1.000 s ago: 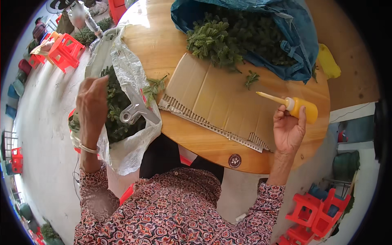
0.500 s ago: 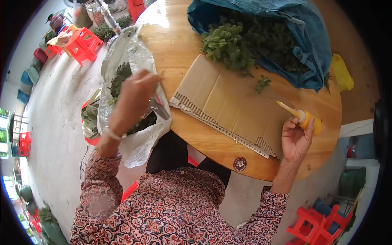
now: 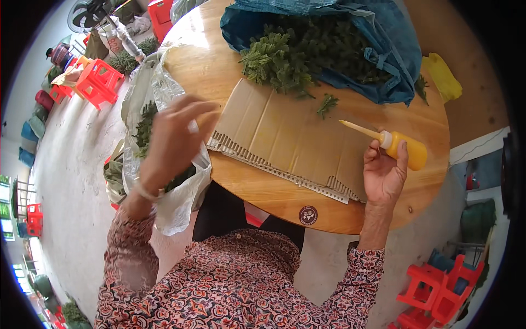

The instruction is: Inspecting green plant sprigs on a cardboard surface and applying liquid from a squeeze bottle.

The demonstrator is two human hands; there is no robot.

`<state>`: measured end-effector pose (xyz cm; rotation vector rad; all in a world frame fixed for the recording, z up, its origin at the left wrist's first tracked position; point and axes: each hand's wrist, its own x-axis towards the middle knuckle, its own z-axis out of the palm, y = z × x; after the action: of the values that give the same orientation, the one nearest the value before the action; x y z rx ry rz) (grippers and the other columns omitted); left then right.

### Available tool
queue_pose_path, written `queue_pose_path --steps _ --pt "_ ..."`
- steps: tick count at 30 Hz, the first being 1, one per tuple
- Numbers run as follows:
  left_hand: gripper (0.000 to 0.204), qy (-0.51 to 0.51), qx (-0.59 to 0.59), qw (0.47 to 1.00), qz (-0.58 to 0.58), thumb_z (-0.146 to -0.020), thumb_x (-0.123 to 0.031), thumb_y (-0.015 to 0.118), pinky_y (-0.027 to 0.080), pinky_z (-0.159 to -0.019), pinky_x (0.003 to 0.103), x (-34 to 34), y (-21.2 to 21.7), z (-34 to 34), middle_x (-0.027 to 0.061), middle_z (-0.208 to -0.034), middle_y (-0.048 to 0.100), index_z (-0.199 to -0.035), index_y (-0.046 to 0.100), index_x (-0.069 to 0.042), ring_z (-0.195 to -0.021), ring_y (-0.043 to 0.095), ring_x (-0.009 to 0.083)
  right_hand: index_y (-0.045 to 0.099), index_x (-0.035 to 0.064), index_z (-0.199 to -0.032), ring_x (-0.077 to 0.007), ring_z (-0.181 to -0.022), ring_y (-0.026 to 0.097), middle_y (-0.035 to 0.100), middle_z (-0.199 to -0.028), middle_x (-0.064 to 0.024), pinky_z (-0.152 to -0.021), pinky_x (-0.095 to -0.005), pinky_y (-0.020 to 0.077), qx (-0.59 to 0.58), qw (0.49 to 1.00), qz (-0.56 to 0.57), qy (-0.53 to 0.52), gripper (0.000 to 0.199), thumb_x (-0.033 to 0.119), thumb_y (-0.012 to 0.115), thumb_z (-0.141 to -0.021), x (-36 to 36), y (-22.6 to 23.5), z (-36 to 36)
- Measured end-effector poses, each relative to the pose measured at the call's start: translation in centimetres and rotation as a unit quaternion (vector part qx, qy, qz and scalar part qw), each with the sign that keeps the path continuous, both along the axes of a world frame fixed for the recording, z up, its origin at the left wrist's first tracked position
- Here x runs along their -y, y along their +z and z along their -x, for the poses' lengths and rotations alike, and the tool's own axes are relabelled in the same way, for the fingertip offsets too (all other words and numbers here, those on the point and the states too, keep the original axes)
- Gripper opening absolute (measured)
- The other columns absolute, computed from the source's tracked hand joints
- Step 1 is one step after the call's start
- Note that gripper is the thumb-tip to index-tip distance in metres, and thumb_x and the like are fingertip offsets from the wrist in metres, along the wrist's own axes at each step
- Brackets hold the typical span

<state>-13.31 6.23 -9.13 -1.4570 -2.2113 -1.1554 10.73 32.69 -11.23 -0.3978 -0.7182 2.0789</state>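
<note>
My right hand [image 3: 383,178] holds a yellow squeeze bottle [image 3: 408,151], its long pointed nozzle aimed left over a flattened cardboard sheet [image 3: 290,129]. Motion smears my left hand [image 3: 176,137] somewhat; its fingers are bent and apart, and I see nothing in them. It hovers above a white plastic bag [image 3: 167,211] at the table's left edge. Green needle-like sprigs [image 3: 145,129] show inside that bag, partly covered by the hand. One loose small sprig [image 3: 327,105] lies by the cardboard's far edge, right of the middle.
A blue bag [image 3: 402,71] full of green sprigs [image 3: 274,60] lies open across the far side of the round wooden table [image 3: 252,189]. Beside it is a yellow bag [image 3: 441,77]. Red stools [image 3: 98,82] stand on the floor at far left, more red stools [image 3: 433,288] at lower right.
The view has shifted, so the table sits further left. My left hand's fingers have spread from a more closed shape. The bottle in my right hand now shows more of its body.
</note>
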Motion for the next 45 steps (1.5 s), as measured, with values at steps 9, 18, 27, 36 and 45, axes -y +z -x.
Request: queue_pose_path --steps 9,18,27,36,45 --pt "0.019 -0.160 -0.040 0.986 0.013 -0.084 -0.018 0.066 0.045 -0.053 0.026 -13.9 -2.5 -2.3 0.0069 -0.079 0.066 -0.092 0.069 -0.001 -0.058 0.056 0.0165 0.049 -0.0028 -0.117 -0.0196 -0.078 0.058 0.058 -0.112 -0.0145 -0.061 -0.0254 0.0494 -0.035 0.999 0.011 0.003 0.048 0.033 0.064 -0.089 -1.0 -1.0 -1.0" --pt "0.014 -0.112 0.235 0.966 0.012 -0.083 -0.016 0.063 0.043 -0.052 0.029 -10.0 -1.7 -3.0 0.0051 -0.067 0.063 -0.082 0.066 -0.002 -0.053 0.050 0.0167 0.052 -0.0010 -0.110 -0.0193 -0.071 0.059 0.061 -0.102 -0.0137 -0.058 -0.0246 0.0493 -0.041 0.999 0.033 0.003 0.043 0.033 0.066 -0.088 0.2 0.1 -0.6" --pt "0.028 -0.124 -0.039 0.992 -0.009 -0.086 -0.028 0.059 0.047 -0.052 0.035 -14.3 -3.2 -3.9 0.0102 -0.069 0.061 -0.076 0.060 -0.002 -0.057 0.058 0.0243 0.046 -0.0028 -0.115 -0.0207 -0.080 0.054 0.052 -0.110 -0.0175 -0.064 -0.0268 0.0470 -0.081 0.995 0.042 0.029 0.047 0.029 0.067 -0.087 -1.0 -0.4 -1.4" --pt "0.020 -0.044 -0.066 0.992 0.099 -0.088 -0.029 0.060 0.044 -0.051 0.030 -15.6 -2.5 -4.9 0.0047 -0.079 0.062 -0.093 0.060 -0.009 -0.059 0.055 0.0172 0.049 -0.0011 -0.112 -0.0208 -0.077 0.057 0.055 -0.108 -0.0165 -0.064 -0.0260 0.0483 -0.114 0.991 0.050 0.053 0.045 0.030 0.068 -0.086 -1.5 -0.2 -1.3" --pt "0.023 -0.128 -0.240 0.960 0.065 -0.084 -0.011 0.058 0.045 -0.071 0.029 -7.5 -3.8 -2.6 0.0044 -0.095 0.057 -0.107 0.061 -0.012 -0.076 0.054 0.0175 0.050 0.0003 -0.112 -0.0207 -0.077 0.056 0.056 -0.108 -0.0160 -0.065 -0.0259 0.0483 -0.114 0.990 0.033 0.080 0.042 0.028 0.069 -0.087 -0.8 0.5 -1.0"
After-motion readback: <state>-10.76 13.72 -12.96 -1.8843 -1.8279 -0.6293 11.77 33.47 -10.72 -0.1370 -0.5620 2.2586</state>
